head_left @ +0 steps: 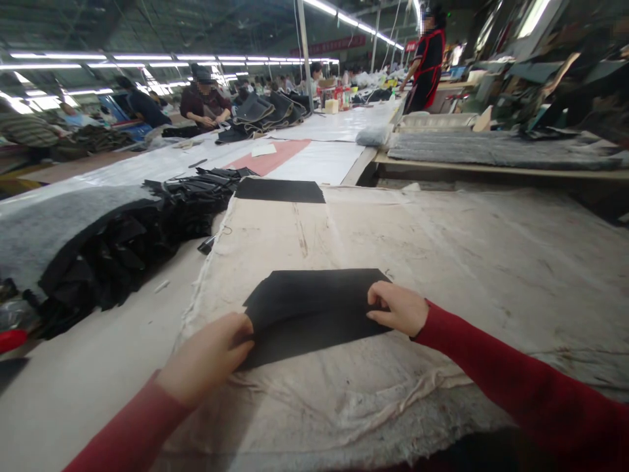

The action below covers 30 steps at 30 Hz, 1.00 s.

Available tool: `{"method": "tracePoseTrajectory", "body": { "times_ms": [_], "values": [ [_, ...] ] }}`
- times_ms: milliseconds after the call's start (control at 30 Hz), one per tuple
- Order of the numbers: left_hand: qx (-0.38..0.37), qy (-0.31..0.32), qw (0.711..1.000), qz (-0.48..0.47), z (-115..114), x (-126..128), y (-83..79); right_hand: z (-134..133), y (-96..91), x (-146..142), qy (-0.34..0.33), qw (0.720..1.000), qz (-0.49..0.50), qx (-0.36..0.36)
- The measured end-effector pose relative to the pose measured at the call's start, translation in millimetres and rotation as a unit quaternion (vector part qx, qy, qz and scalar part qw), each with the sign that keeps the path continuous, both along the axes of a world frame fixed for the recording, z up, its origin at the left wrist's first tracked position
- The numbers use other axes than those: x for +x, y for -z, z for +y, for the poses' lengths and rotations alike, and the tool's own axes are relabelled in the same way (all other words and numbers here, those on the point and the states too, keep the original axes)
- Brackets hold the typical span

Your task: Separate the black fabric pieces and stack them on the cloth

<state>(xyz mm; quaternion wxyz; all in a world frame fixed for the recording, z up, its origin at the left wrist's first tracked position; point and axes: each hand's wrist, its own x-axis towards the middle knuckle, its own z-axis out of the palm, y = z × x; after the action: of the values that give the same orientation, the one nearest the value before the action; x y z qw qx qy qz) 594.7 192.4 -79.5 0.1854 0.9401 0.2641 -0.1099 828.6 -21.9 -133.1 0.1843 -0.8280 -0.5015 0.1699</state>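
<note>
A flat black fabric piece (314,308) lies on the cloth-covered work surface in front of me. At its left edge my left hand (216,351) is closed, with the fabric's edge between thumb and fingers. Over the right end of the same piece is my right hand (398,307). Its fingers are curled, with a gap between thumb and forefinger where black fabric shows. The fabric has a faint crease running across it between my hands. Farther off, a second black fabric piece (280,191) lies flat at the far edge of the cloth.
The padded cream cloth (442,262) is stained and wrinkled near me. On the left a heap of black fabric pieces (122,249) lies beside grey felt (73,223). Grey sheets (491,149) are stacked at back right. Co-workers stand beyond, one in a red-trimmed apron (427,72).
</note>
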Motion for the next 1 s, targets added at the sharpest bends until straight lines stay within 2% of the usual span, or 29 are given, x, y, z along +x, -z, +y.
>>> {"method": "tracePoseTrajectory", "body": {
  "times_ms": [200, 367, 500, 700, 1000],
  "values": [
    [-0.019, -0.048, 0.998, -0.031, -5, -6, 1.9, -3, 9.3, 3, 0.027, 0.995, 0.092, -0.01],
    [-0.064, -0.091, 0.99, -0.082, 3, -4, 7.9, -5, 16.3, 5, 0.047, 0.988, 0.145, 0.004],
    [-0.055, -0.117, 0.987, -0.099, 9, 2, 12.5, -6, 19.0, 6, 0.055, 0.985, 0.165, 0.013],
    [-0.036, -0.122, 0.987, -0.099, 11, 3, 16.9, -6, 20.5, 6, 0.065, 0.979, 0.19, 0.016],
    [-0.021, -0.122, 0.988, -0.091, 10, 3, 16.8, -2, 14.6, 5, 0.078, 0.982, 0.17, 0.005]
  ]
}}
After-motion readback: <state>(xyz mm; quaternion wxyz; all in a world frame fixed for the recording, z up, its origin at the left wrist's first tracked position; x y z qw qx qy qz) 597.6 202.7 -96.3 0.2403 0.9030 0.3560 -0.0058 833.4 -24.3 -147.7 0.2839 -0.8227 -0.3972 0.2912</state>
